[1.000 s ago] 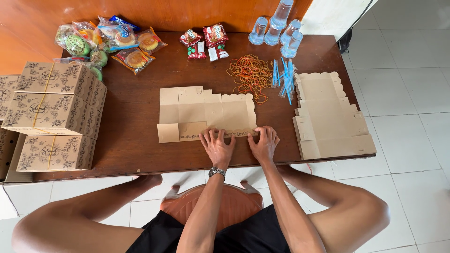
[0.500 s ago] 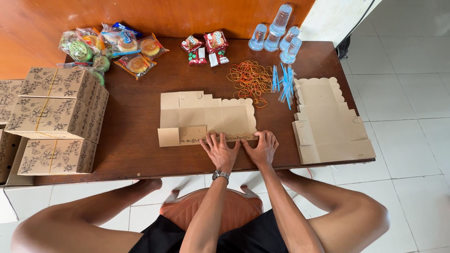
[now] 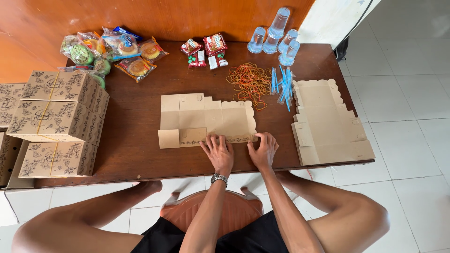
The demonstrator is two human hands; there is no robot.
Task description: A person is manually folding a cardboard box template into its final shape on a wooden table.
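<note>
Head view, the only one supplied: the person sits at a dark brown wooden worktop (image 3: 140, 154) with both hands pressed on the near edge of a flat, unfolded tan cardboard box blank (image 3: 206, 119), which lies at the middle of the worktop close to the front edge. The left hand (image 3: 218, 152), a metal wristwatch (image 3: 219, 178) on its wrist, has its fingers spread and laid flat on the printed front flap; it grips nothing. The right hand (image 3: 263, 151) sits just beside it, fingers likewise spread and bearing down on the same flap, holding nothing. In my judgement the flap is being creased, and that is done well by keeping even pressure along the whole score line and the blank square to the worktop edge. The blank shows a scalloped right border, notched tabs along the far edge and a floral band on the near flap. To the right lies a stack of similar flat tan blanks (image 3: 330, 124); at the left, assembled printed cardboard boxes (image 3: 58, 122) tied with bands. Farther back are orange rubber bands (image 3: 248, 80), blue straws (image 3: 282, 83), sealed clear water cups (image 3: 276, 35) and wrapped snacks (image 3: 112, 49).
</note>
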